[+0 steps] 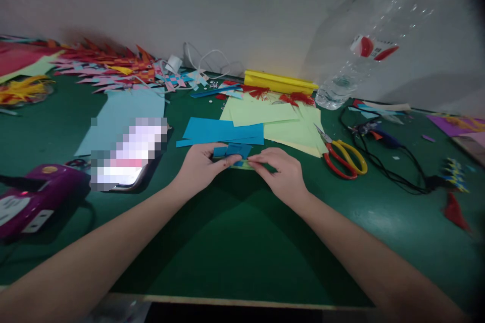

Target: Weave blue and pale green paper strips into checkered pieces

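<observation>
Between my two hands is a small piece of blue and light green paper strips (239, 150), folded or woven together. My left hand (204, 166) grips its left side, the thumb lying along the near edge. With thumb and fingertips pressed together, my right hand (280, 171) pinches its right end. The fingers partly cover the piece. Just beyond the hands lie blue paper strips (220, 130), and light green paper sheets (291, 131) are spread behind and to the right. Scissors (344, 159) with red and yellow handles rest right of my right hand.
A lit phone (131, 154), its screen blurred out, leans at left near a purple power device (41, 202). A light blue sheet (132, 103) lies behind it. A plastic bottle (364, 55) stands tilted at back right. A black cord (390, 176) and colored paper pieces (125, 68) edge the green table (235, 252).
</observation>
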A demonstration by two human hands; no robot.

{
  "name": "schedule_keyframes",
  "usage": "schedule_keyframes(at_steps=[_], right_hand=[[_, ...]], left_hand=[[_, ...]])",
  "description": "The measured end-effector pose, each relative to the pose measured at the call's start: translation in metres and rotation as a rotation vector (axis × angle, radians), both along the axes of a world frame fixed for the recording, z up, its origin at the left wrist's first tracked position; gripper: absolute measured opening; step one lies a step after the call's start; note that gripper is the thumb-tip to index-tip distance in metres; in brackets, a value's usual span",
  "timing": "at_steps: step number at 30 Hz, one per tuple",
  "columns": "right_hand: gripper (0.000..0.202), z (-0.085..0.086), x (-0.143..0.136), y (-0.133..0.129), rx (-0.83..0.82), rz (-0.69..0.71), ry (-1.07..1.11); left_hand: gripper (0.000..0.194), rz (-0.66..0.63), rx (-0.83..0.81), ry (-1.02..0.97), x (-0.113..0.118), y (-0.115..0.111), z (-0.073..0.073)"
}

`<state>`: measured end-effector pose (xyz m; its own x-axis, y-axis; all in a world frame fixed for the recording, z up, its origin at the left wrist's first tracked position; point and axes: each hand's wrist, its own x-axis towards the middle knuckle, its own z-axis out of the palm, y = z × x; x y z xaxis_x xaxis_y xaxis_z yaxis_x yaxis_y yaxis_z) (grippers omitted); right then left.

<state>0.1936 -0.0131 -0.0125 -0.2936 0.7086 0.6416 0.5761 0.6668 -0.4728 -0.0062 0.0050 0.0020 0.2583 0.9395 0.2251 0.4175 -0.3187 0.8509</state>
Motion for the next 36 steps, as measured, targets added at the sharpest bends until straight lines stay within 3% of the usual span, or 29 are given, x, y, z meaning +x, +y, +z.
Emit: schedule_keyframes(at_steps=[6, 20, 31, 36], right_hand=[[0.012, -0.0020, 0.0009, 0.0012, -0.041, -0.002, 0.013], [0.011, -0.0038, -0.0010, 0.0021, 0.039, 0.055, -0.038], [0.009, -0.0003, -0.0044, -0.0028, -0.220, 0.051, 0.031], [0.012, 0.0011, -0.0042, -0.0028, -0.375, 0.030, 0.026]], left_hand=[[0.036, 0.031, -0.025, 0.050, -0.0009, -0.0007, -0.0019], [0.037, 0.059, -0.039, 0.085, -0.0027, 0.0011, -0.0046], [0.027, -0.075, 0.008, 0.050, -0.0011, -0.0033, 0.0008], [0.027, -0.056, -0.029, -0.017, 0.0001, -0.0027, -0.0019]])
